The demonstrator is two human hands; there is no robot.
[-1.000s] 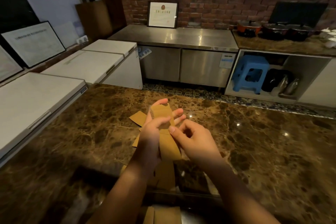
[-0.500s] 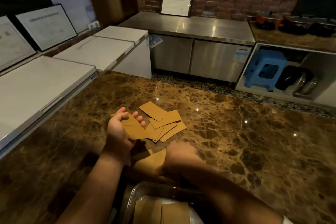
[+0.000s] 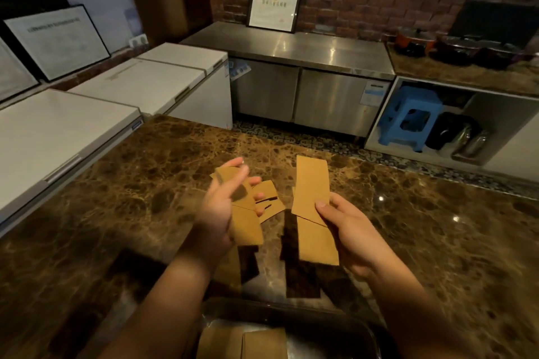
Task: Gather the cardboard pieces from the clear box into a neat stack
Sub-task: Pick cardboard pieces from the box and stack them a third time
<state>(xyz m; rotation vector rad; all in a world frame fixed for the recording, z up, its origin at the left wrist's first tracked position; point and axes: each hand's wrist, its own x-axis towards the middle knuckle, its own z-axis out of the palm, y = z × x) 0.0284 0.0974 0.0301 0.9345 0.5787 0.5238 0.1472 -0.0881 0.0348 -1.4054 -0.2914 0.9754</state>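
Note:
My right hand pinches two long brown cardboard strips by thumb and fingers, one fanned up, the other pointing down toward me. My left hand holds several cardboard pieces above the marble counter, thumb across them. A few more pieces lie on the counter just beyond my left hand. The clear box sits at the bottom edge, with cardboard pieces still inside it.
The brown marble counter spreads wide on both sides. White chest freezers stand to the left. A steel cabinet, a blue stool and framed pictures lie beyond the counter.
My right hand has risen from the clear box holding two cardboard strips. My left hand has lifted its pieces off the counter pile toward the middle.

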